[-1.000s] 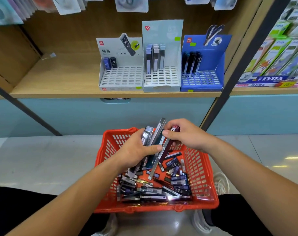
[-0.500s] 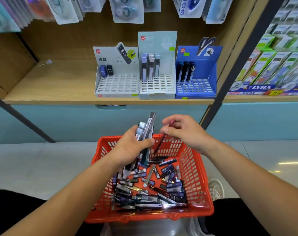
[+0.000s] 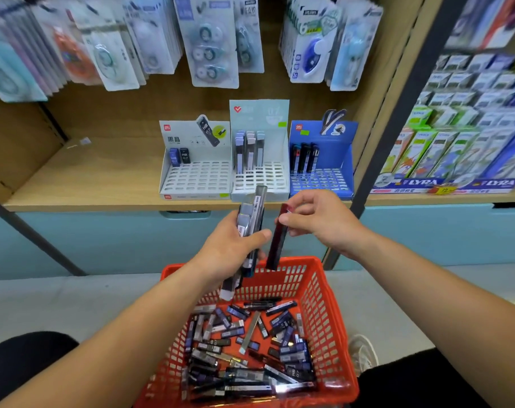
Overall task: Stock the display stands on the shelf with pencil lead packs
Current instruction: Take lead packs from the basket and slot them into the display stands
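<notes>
Left stand (image 3: 195, 181), middle stand (image 3: 260, 175) and right stand (image 3: 321, 178) sit side by side on the shelf (image 3: 88, 187); before it, lower, the basket (image 3: 332, 319) holds loose packs (image 3: 244, 348); above the basket, the left grip (image 3: 232, 248) holds a bundle (image 3: 251, 219) just left of the single pack (image 3: 278, 240) in the right grip (image 3: 318, 222).

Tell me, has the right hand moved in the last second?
Yes. The right hand, pinching a slim dark red lead pack, has risen from the red plastic basket's far rim up to the wooden shelf's front edge.
</notes>
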A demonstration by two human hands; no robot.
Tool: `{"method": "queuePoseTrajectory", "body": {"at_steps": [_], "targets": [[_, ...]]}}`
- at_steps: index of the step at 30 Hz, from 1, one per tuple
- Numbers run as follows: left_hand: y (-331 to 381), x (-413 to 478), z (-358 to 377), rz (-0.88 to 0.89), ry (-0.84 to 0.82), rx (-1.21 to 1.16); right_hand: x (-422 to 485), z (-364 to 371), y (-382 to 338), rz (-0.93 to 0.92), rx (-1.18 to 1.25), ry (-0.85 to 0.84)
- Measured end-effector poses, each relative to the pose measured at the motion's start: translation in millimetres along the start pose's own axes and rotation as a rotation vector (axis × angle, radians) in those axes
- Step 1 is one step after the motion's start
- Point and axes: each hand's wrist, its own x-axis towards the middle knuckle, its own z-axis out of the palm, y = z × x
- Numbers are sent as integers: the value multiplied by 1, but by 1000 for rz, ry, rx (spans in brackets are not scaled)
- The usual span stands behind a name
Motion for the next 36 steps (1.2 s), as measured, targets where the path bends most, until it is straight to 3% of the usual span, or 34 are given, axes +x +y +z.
{"method": "queuePoseTrajectory", "body": {"at_steps": [12, 21, 26, 36], "targets": [[-1, 61, -1, 34, 26, 223, 43, -75, 7, -83, -243, 200], [6, 163, 30, 119, -12, 373, 128, -124, 35, -223, -244, 513], [9, 215, 36, 161, 16, 459, 163, -125, 50, -286, -299, 527], [-5, 231, 34, 109, 22, 276, 187, -132, 66, -308, -330, 570]]}}
